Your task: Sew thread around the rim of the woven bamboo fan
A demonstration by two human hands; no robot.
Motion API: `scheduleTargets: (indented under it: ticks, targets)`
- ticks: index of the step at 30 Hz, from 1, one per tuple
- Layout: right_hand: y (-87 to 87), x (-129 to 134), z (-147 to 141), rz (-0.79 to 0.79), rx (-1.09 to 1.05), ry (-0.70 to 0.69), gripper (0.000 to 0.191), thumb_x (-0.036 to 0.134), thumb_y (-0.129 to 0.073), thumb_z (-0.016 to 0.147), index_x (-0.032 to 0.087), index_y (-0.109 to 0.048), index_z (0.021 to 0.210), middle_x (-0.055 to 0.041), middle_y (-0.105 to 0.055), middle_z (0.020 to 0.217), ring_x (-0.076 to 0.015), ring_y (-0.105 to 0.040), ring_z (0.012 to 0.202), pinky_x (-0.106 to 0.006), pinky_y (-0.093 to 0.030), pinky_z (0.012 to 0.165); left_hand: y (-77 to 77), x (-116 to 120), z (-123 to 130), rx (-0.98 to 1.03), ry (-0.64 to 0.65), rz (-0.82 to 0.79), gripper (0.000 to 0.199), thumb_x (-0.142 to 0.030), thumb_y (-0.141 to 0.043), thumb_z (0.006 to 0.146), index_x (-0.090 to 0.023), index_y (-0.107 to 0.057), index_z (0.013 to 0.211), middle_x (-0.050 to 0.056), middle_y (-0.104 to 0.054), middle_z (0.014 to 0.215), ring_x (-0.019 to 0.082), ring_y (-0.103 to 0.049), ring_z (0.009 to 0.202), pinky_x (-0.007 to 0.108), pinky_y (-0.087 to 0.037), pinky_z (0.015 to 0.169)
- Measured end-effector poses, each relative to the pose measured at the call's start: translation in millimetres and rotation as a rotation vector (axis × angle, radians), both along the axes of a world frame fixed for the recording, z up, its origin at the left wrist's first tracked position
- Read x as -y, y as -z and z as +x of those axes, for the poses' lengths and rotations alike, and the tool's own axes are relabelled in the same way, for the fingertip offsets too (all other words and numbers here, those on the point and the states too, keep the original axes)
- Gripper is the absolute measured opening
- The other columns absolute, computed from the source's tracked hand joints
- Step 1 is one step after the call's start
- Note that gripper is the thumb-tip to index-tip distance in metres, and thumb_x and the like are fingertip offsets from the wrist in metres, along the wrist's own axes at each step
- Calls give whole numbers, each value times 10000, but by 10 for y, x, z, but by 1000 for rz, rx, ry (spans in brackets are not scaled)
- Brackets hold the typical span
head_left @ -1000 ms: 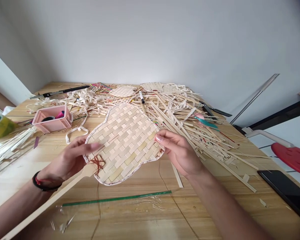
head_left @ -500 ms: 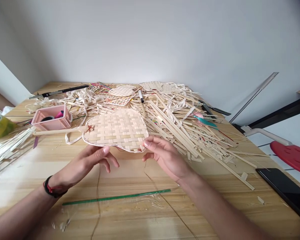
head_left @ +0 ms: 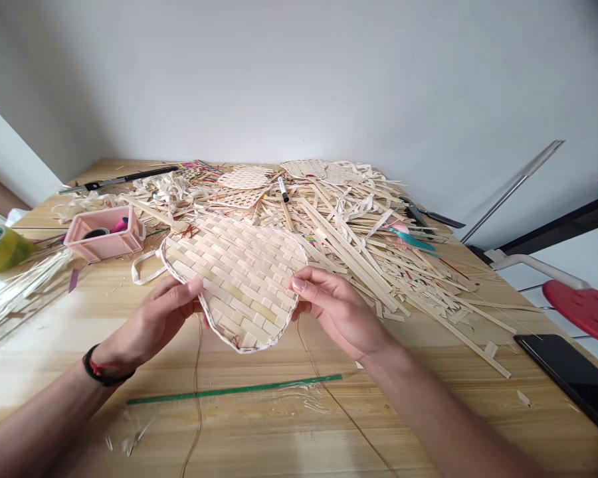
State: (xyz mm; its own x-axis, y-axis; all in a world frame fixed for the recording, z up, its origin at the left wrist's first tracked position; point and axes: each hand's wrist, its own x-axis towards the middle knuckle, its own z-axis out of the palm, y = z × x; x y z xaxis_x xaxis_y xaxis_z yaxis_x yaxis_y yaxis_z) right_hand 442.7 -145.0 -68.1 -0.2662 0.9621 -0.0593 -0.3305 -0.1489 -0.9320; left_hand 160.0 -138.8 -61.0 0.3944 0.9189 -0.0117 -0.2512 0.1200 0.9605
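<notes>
A woven bamboo fan [head_left: 244, 275] with a white-bound edge is held up over the table, its face tilted towards me. Its wooden handle [head_left: 149, 211] points to the far left, tied on with reddish-brown thread [head_left: 185, 230]. My left hand [head_left: 167, 309] pinches the fan's near left edge, thumb on top and fingers underneath. On the right edge, my right hand [head_left: 329, 302] grips with the thumb on the face; its other fingertips are partly hidden behind the fan. A loose white ribbon [head_left: 147, 272] hangs by the fan's left side.
Behind the fan spreads a heap of bamboo strips [head_left: 349, 245], with a marker [head_left: 283, 190] and other woven pieces [head_left: 246, 178]. A pink basket [head_left: 104, 242] and yellow tape roll [head_left: 4, 249] stand left. A green strip [head_left: 239, 390] lies in front, a phone [head_left: 563, 378] right.
The fan has turned and tilted, its handle swinging away from me and its rounded end coming nearer. My left hand, apart from the edge before, has closed on it.
</notes>
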Motion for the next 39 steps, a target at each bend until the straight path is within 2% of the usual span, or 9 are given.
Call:
scheduleTargets:
  ticks: [3, 5, 12, 17, 21, 23, 27, 34, 39]
  targets:
    - [43, 10, -35, -15, -38, 28, 251, 414, -908, 834, 193, -789, 839, -6, -713, 805, -117, -671, 737, -226, -620, 649, 41, 49, 13, -72, 191, 24, 395, -525, -670, 1004, -154, -781, 1079, 124, -766, 1078, 250, -705, 953, 342, -608, 831]
    - [73, 18, -53, -17, -36, 10, 255, 418, -898, 846, 191, -781, 838, -10, -718, 822, -123, -676, 748, -242, -636, 658, 56, 78, 38, -164, 244, 8, 381, -522, -688, 997, -167, -781, 1098, 119, -778, 1108, 247, -708, 961, 339, -595, 858]
    - [84, 44, -47, 4, -11, -100, 202, 399, -881, 871, 216, -796, 877, -12, -707, 909, -133, -680, 857, -244, -665, 687, 100, 51, 12, -288, 138, -46, 267, -394, -753, 964, -222, -810, 1159, 62, -788, 1234, 276, -703, 1104, 379, -551, 1031]
    - [65, 46, -30, 63, 73, -123, 201, 398, -858, 900, 204, -804, 903, 1, -674, 886, -114, -710, 759, -260, -666, 711, 98, 46, -72, -309, 151, -100, 245, -365, -804, 899, -191, -841, 1067, 79, -822, 1005, 313, -743, 990, 404, -608, 888]
    - [63, 41, -35, 68, 61, -69, 209, 399, -868, 888, 199, -807, 882, -6, -687, 861, -114, -695, 763, -231, -649, 685, 49, 39, -14, -151, 108, -95, 347, -428, -821, 886, -208, -819, 1155, 73, -821, 1073, 270, -750, 971, 363, -605, 903]
    - [55, 37, -39, 47, 35, -18, 211, 404, -875, 878, 205, -805, 872, -3, -689, 845, -111, -677, 766, -216, -640, 668, 43, 18, 11, -106, 166, -68, 364, -502, -772, 923, -180, -826, 1082, 88, -820, 1010, 239, -745, 894, 324, -601, 845]
    - [35, 40, -54, 6, 21, 23, 232, 425, -889, 855, 211, -800, 870, -6, -678, 861, -121, -650, 788, -223, -639, 651, 58, 1, 34, -184, 330, -5, 463, -575, -694, 972, -124, -797, 949, 112, -796, 850, 202, -712, 774, 274, -572, 714]
    - [56, 72, -111, -26, 21, -27, 243, 441, -891, 840, 214, -810, 871, -21, -636, 888, -145, -595, 833, -244, -645, 635, 43, 84, 109, -250, 393, -101, 400, -520, -810, 881, -130, -792, 964, 98, -795, 925, 182, -714, 764, 268, -580, 708]
    - [50, 58, -86, -72, 14, 30, 264, 435, -919, 800, 205, -814, 878, -36, -665, 914, -150, -604, 841, -223, -621, 613, -44, 63, 47, -354, 395, -25, 486, -553, -650, 979, -122, -807, 818, 126, -787, 782, 207, -712, 705, 307, -577, 711]
